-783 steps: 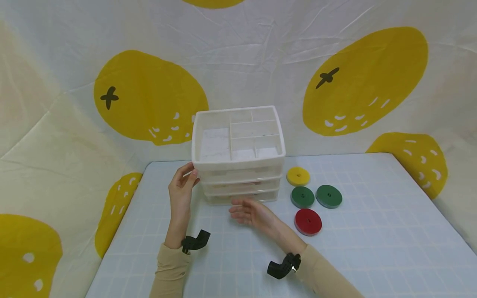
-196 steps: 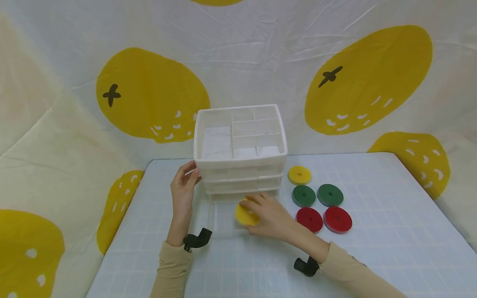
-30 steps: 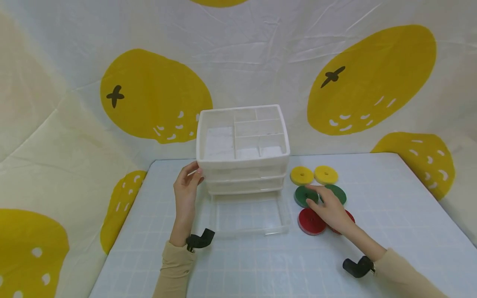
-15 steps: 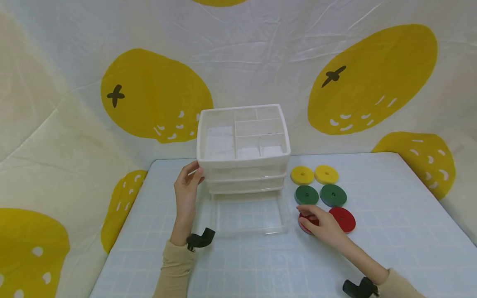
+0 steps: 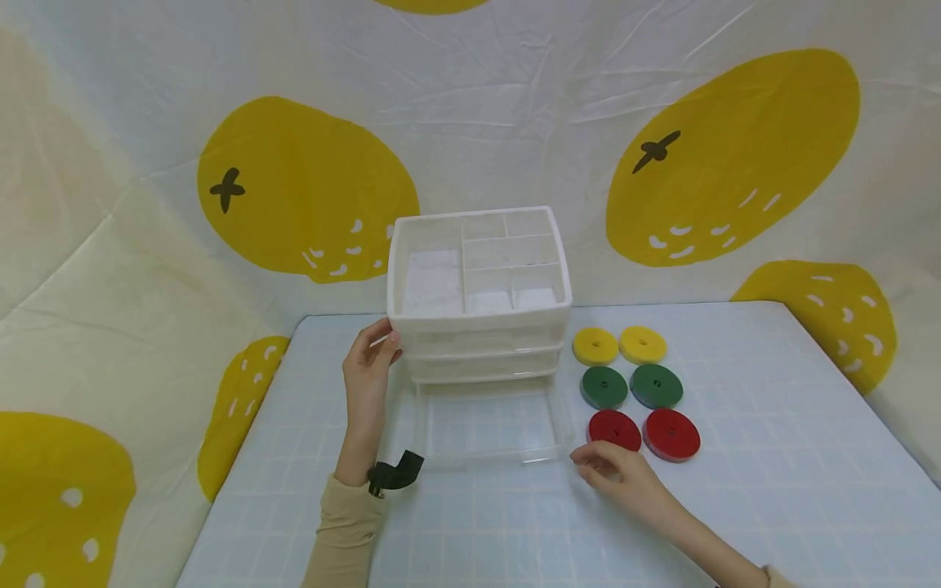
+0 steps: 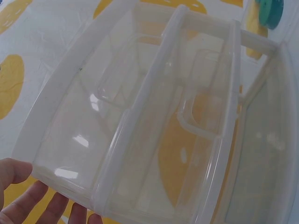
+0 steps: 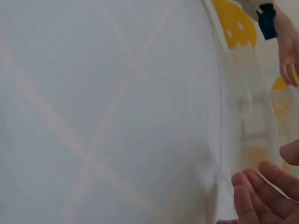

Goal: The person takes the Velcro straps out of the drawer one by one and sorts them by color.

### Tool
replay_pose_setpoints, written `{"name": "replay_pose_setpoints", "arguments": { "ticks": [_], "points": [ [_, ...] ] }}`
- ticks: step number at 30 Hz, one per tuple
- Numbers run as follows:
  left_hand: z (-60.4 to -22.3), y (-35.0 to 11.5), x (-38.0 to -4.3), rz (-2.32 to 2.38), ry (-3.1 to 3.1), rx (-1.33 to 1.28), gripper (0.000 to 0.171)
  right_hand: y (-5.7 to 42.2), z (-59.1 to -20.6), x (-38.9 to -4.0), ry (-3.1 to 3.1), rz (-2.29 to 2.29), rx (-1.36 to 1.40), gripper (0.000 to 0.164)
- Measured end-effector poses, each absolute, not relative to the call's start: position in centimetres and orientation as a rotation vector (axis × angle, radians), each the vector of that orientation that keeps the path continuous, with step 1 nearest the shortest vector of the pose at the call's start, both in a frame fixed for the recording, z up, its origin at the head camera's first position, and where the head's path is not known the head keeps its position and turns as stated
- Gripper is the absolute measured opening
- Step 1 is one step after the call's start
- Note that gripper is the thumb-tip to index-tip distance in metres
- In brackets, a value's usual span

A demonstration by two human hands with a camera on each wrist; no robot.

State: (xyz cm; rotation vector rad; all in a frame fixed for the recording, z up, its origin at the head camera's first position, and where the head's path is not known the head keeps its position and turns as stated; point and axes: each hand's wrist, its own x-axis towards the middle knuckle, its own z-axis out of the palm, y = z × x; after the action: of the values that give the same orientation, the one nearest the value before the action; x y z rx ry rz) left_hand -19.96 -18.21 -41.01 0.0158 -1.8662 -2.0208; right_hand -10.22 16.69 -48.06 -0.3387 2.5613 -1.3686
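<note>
A white plastic drawer unit [image 5: 485, 327] stands at the back of the table. Its clear bottom drawer [image 5: 488, 456] is pulled out, with the cloth's grid showing through its floor. My left hand [image 5: 365, 367] holds the unit's front left edge, thumb in front and fingers along the side. Near the drawer's front right corner is my right hand [image 5: 621, 478], fingers loosely bent, holding nothing. Beyond it lie two red discs [image 5: 672, 434], two green discs [image 5: 657, 386] and two yellow discs [image 5: 643, 345], in pairs, each with a small centre hole.
A divided open tray [image 5: 434, 282] forms the unit's top, and two more drawers [image 5: 485, 363] sit closed above the pulled-out one. Pale blue checked cloth [image 5: 470, 531] covers the table. Behind hangs a white curtain [image 5: 507, 106] with yellow fruit shapes.
Since the oldest frame, the bottom drawer has come out and a second red and yellow disc have joined the others. Lately my right hand moved off the discs toward the drawer's front corner.
</note>
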Motion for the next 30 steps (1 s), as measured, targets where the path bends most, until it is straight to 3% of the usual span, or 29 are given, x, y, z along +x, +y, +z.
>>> {"name": "replay_pose_setpoints", "arguments": {
  "ticks": [12, 30],
  "points": [
    [-41.0, -18.4, -19.8, -2.014, -1.879, 0.036, 0.032, 12.8, -48.9, -9.5, 1.689, -1.696, -0.373, 0.045],
    [-41.0, -18.2, -20.0, -2.029, -1.875, 0.053, 0.032, 7.4, -49.9, -10.5, 0.905, -1.987, 0.050, 0.059]
  ]
}}
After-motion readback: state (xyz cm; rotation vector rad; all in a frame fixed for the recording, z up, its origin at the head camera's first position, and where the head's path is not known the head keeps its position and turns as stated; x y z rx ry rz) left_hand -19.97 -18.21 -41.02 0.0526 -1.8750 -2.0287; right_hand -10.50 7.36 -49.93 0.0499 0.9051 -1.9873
